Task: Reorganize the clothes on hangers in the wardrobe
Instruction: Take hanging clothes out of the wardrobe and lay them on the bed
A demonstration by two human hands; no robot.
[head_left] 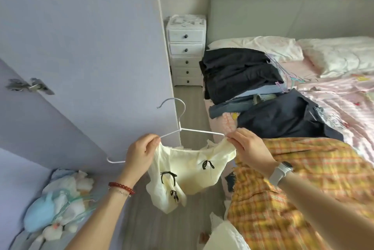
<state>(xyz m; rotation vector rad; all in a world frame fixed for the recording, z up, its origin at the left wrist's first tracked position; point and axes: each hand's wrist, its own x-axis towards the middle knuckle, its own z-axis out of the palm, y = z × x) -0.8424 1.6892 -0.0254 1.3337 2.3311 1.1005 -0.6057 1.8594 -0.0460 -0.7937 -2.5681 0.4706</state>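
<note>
Hands at work beside a bed [334, 96]: a person holds a pale yellow top [188, 171] on a white wire hanger [178, 126] over the grey floor, just off the bed's near corner. The left hand [139, 152], with a red bead bracelet [121, 187] at its wrist, is closed in a pinch on the garment's shoulder and the hanger's arm. The right hand [249, 146], a white watch [281, 171] on its wrist, pinches the other shoulder at the hanger's far tip. Small black bows dot the top, which hangs crumpled below the wire. On the bed, a yellow plaid garment [293, 179] spreads across the near edge, with dark folded clothes [238, 73] stacked farther up toward the pillows [334, 55]. At the head of the bed, against the wall, stands a white chest of small drawers [186, 51]. Across the floor from the bed, a lilac wardrobe door [81, 47] stands open, with a heap of soft toys and pale clothes [60, 205] at its foot.
</note>
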